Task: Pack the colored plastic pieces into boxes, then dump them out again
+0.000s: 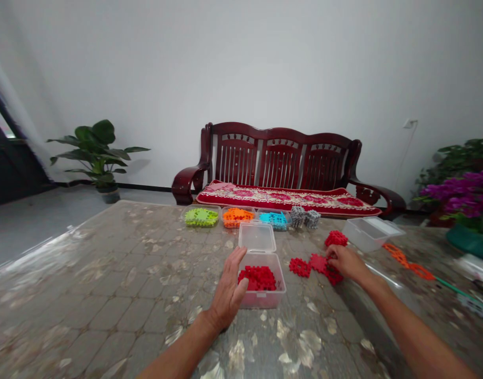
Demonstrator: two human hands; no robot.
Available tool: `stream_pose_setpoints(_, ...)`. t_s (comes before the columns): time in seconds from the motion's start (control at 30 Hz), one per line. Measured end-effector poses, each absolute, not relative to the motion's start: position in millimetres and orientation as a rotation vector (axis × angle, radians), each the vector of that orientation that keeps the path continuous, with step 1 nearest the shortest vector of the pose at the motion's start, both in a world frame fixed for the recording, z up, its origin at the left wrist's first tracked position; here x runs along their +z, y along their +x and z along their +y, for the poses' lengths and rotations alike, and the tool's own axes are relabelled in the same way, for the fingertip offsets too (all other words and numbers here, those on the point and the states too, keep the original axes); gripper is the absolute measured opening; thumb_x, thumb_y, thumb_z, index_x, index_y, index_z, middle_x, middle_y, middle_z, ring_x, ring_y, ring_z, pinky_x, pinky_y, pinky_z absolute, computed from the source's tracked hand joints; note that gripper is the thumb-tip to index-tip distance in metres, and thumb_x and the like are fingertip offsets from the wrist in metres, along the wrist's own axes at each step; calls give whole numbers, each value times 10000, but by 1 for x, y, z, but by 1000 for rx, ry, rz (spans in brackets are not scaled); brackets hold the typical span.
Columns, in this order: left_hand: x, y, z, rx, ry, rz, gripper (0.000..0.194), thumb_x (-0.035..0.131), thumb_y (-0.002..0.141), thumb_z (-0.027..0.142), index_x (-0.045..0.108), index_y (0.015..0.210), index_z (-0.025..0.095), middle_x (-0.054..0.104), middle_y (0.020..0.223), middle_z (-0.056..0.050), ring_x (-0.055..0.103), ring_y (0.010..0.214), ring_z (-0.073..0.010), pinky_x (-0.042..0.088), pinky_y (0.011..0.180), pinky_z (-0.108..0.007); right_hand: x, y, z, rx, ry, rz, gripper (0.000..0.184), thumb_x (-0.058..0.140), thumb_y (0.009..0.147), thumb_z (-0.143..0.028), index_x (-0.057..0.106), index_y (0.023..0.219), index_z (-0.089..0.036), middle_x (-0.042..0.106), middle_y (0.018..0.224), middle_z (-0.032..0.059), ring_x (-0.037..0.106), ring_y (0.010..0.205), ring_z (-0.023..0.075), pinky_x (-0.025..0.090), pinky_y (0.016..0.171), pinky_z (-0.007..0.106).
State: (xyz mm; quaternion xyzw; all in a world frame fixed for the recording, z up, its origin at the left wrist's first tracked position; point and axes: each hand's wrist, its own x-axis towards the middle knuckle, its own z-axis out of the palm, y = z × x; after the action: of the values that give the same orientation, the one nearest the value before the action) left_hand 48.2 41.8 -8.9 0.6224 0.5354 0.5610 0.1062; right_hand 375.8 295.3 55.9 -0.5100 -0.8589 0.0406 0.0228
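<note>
A clear plastic box (263, 301) with its lid (258, 238) swung back holds several red interlocking toy pieces (258, 278). My left hand (228, 287) lies against the box's left side, fingers stretched out and thumb apart near the rim. To the right, my right hand (346, 261) pinches a red interlocking piece, partly hidden by the fingers, at the end of a flat row. Further left in that row are a red square piece (318, 262) and a red ring-shaped piece (300, 267). Just behind my right hand sits a built-up red block (336, 238).
Boxes of green pieces (201, 217), orange pieces (237, 216) and blue pieces (273, 219) line the far edge, beside grey cubes (304, 217). An unfilled clear box (363, 235) and orange pieces (409, 261) lie right. A wooden bench (281, 158) stands beyond the table (147, 295).
</note>
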Motion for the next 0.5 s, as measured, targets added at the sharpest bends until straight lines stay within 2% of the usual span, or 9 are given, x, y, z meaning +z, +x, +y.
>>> stream_pose_setpoints(0.1, -9, 48, 42, 1650, 1842, 1574, 577, 406, 1042, 391, 344, 1594, 237, 353, 1655, -127, 297, 1551, -315, 221, 1286, -560, 73, 371, 286, 230, -1483, -2492, 144, 581, 820, -250, 707, 880, -216, 756, 883, 59, 685, 838, 233, 436, 703, 299)
stream_pose_setpoints(0.2, -9, 48, 42, 1651, 1846, 1572, 581, 405, 1039, 383, 344, 1595, 227, 351, 1655, -134, 296, 1551, -321, 219, 1286, -564, 95, 350, 263, 357, -1340, -2344, 215, 559, 846, -343, 718, 922, -220, 752, 839, 50, 673, 771, 234, 454, 700, 319)
stream_pose_setpoints(0.27, -8, 49, 42, 1655, 1842, 1574, 579, 401, 1039, 382, 342, 1595, 229, 348, 1656, -132, 299, 1550, -320, 223, 1285, -562, 107, 325, 241, 497, -1177, -2299, 235, 547, 855, -346, 721, 945, -216, 759, 872, 51, 679, 806, 227, 478, 747, 316)
stream_pose_setpoints(0.4, -7, 49, 41, 1654, 1839, 1582, 569, 388, 1052, 406, 338, 1594, 243, 339, 1662, -122, 303, 1549, -310, 231, 1282, -556, 121, 268, 196, 783, -901, -2452, 184, 573, 848, -258, 740, 902, -201, 771, 898, 46, 687, 833, 199, 492, 778, 288)
stream_pose_setpoints(0.5, -8, 49, 42, 1654, 1856, 1590, 578, 372, 1059, 441, 330, 1597, 234, 343, 1659, -128, 305, 1549, -305, 237, 1280, -550, 124, 236, 173, 713, -790, -2634, 201, 570, 835, -153, 754, 901, -197, 783, 932, 45, 685, 857, 184, 481, 808, 279)
